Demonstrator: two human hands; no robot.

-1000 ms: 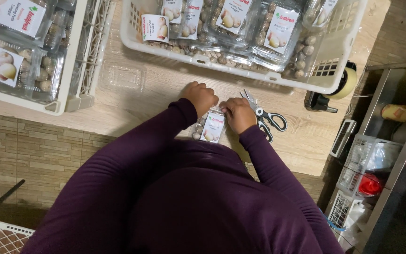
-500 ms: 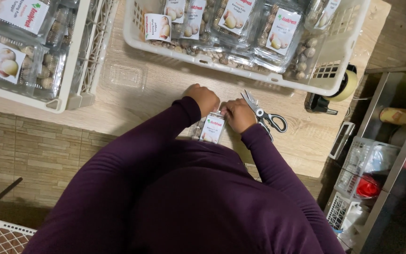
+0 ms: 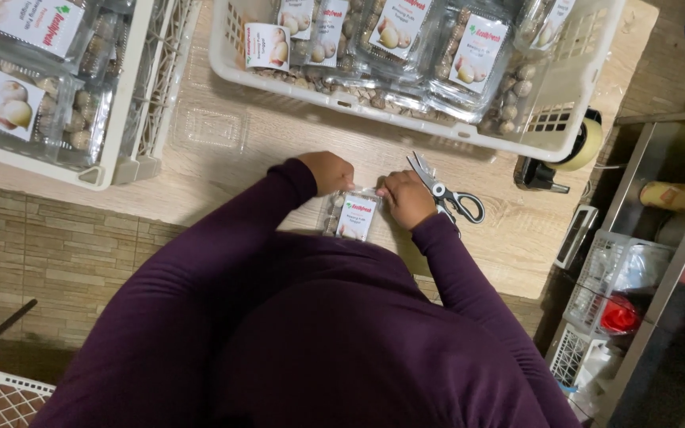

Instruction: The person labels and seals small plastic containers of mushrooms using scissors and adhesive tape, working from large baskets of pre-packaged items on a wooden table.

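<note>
Because both the left hand (image 3: 329, 171) and the right hand (image 3: 406, 198) pinch the clear pack (image 3: 352, 215) at the table (image 3: 279, 135) edge with curled fingers, an uneven squeeze could tip it off; the scissors (image 3: 445, 194) lie just beside.

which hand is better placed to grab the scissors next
Right, probably. The right hand grips the right end of the clear labelled pack, and the scissors lie just beside it on the table. The left hand holds the pack's far end, with the pack between it and the scissors.
</note>
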